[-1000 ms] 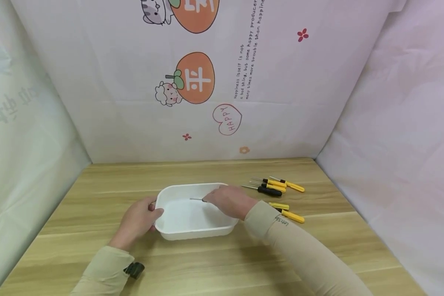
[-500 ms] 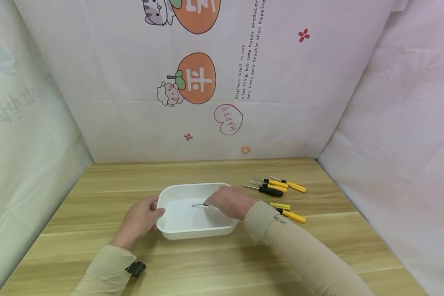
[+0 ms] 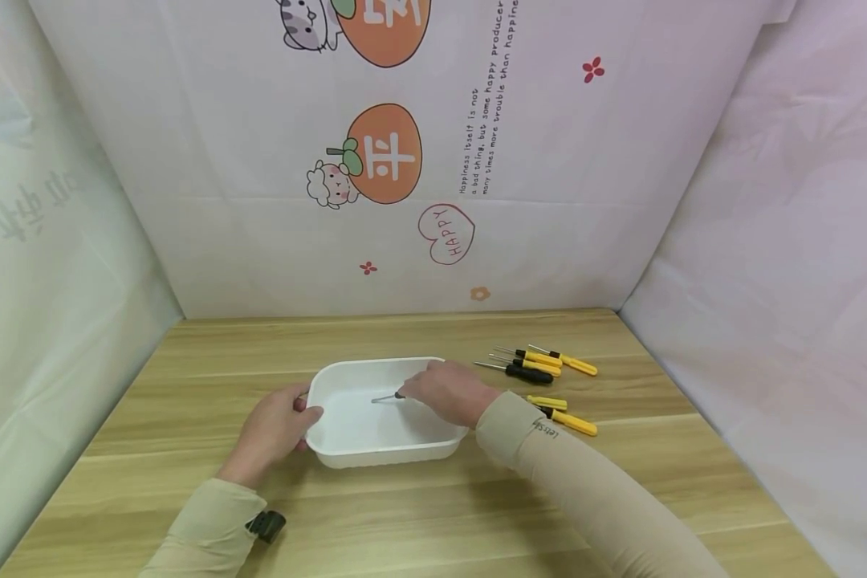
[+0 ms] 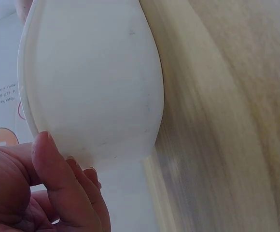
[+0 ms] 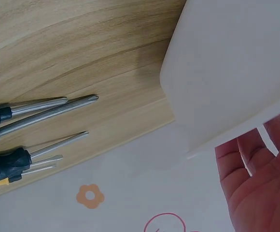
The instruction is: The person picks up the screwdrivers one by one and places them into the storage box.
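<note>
Now the right hand (image 3: 449,393) has its fingers clamped on a screwdriver (image 3: 387,398), shaft pointing left inside the white tray (image 3: 386,458); the left hand (image 3: 278,425) pinches the tray's left rim, mid-desk (image 3: 188,385), and rightward lie yellow- and black-handled screwdrivers (image 3: 530,374).

Your head camera looks forward and down over the white tray (image 3: 357,421), far enough back to take in the counter (image 3: 376,530) around it and the printed backdrop (image 3: 549,217) behind. Your left wrist's view, turned sideways, faces the tray's outer wall close up. Your right wrist's, upside down, looks past the tray at the screwdrivers (image 5: 48,114) beside it, which your head view shares.
</note>
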A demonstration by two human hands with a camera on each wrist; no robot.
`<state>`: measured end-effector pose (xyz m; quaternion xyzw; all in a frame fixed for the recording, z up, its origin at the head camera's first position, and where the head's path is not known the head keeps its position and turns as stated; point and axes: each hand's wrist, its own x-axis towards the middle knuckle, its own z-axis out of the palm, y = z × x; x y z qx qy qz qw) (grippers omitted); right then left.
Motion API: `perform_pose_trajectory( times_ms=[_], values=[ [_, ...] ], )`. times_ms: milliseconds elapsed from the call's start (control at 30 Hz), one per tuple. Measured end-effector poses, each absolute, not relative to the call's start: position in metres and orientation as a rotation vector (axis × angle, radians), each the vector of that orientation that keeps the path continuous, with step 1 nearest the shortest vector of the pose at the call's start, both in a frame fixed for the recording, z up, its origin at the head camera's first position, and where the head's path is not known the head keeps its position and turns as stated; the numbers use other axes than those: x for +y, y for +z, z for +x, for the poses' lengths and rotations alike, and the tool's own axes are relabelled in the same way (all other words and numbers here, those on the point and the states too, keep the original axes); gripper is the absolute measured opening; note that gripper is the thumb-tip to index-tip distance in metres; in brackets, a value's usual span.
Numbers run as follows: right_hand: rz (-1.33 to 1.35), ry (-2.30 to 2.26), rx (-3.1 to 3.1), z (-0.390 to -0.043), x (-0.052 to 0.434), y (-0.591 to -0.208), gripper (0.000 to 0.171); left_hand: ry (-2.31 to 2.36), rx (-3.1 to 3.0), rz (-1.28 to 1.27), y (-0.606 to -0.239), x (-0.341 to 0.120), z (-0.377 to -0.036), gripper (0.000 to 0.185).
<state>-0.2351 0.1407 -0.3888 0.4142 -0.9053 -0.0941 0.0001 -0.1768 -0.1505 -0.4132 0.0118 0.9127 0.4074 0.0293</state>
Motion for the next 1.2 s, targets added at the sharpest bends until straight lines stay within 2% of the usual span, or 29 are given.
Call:
perform_pose_trajectory(
  times_ms=[1200],
  values=[
    [1.185, -0.235, -2.938, -0.236, 0.156, -0.386, 0.053, 1.259, 2.839, 0.038, -0.414, -0.149, -0.175, 0.053]
  ],
)
